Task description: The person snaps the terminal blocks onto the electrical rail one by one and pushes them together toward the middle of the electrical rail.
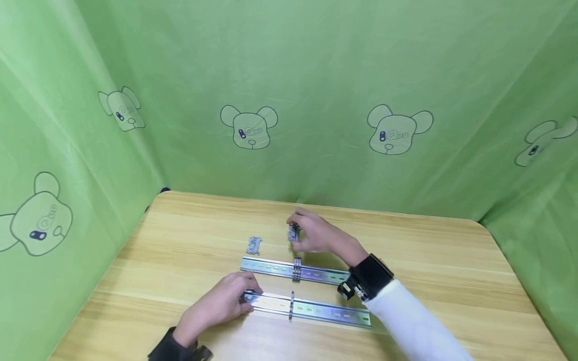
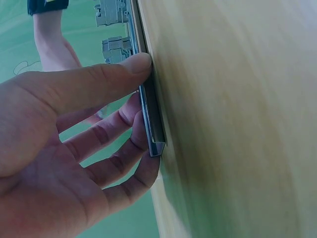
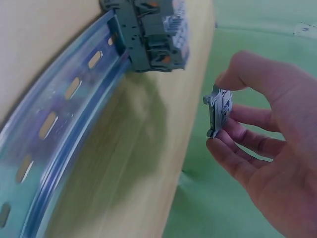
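Above the table, my right hand (image 1: 316,233) pinches a grey DIN-rail terminal block (image 1: 293,232) between thumb and fingertips. In the right wrist view this terminal block (image 3: 220,111) is a thin, upright piece held by its ends. My left hand (image 1: 221,299) grips the left end of the near slotted metal DIN rail (image 1: 329,312), thumb on one edge and fingers on the other. One thin terminal block (image 1: 291,306) stands across that rail near its middle. Several terminal blocks (image 1: 296,269) sit side by side on the far DIN rail (image 1: 268,266).
A loose grey terminal block (image 1: 254,245) lies flat on the wooden table (image 1: 194,235), behind the far rail's left end. The two rails lie roughly parallel. A green curtain (image 1: 316,165) with bear-head outlines stands behind and at both sides of the table.
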`<move>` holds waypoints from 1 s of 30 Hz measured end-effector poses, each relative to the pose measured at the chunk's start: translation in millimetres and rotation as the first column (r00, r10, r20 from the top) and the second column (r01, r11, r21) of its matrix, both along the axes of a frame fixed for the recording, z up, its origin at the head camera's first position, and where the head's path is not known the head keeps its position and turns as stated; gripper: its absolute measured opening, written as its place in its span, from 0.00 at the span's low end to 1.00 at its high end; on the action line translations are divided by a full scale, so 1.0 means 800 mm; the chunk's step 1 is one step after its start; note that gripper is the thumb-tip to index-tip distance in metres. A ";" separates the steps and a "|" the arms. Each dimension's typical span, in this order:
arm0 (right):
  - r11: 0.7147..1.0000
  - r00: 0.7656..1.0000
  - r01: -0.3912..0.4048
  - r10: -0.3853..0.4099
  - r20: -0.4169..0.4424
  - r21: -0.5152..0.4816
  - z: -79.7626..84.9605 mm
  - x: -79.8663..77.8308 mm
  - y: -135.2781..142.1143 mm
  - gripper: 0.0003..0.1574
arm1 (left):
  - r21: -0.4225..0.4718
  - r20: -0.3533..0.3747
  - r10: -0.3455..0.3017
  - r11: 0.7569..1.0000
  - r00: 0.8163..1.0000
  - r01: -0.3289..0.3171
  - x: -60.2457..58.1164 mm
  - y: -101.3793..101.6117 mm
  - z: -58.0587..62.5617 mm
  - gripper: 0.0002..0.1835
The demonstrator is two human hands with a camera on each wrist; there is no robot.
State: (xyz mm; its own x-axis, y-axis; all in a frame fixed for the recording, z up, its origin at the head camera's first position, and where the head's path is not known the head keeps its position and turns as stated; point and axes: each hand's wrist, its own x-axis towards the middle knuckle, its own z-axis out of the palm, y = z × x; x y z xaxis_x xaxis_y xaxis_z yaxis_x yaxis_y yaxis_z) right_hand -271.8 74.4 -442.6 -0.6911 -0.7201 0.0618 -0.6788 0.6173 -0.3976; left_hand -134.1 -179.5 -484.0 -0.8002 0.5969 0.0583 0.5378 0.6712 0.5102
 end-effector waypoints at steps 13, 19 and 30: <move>0.989 0.999 0.039 -0.043 -0.025 -0.145 0.024 0.066 0.068 0.34 | 0.014 -0.004 0.008 1.000 1.000 -0.008 -0.001 -0.005 0.001 0.18; 0.977 0.998 0.051 -0.057 -0.024 -0.208 0.014 0.096 0.102 0.36 | 0.011 0.008 0.006 1.000 1.000 -0.006 0.000 -0.003 0.001 0.18; 0.933 0.996 0.043 -0.068 -0.059 -0.356 -0.026 0.151 0.160 0.32 | -0.002 0.015 0.013 1.000 1.000 -0.013 0.002 0.002 -0.002 0.18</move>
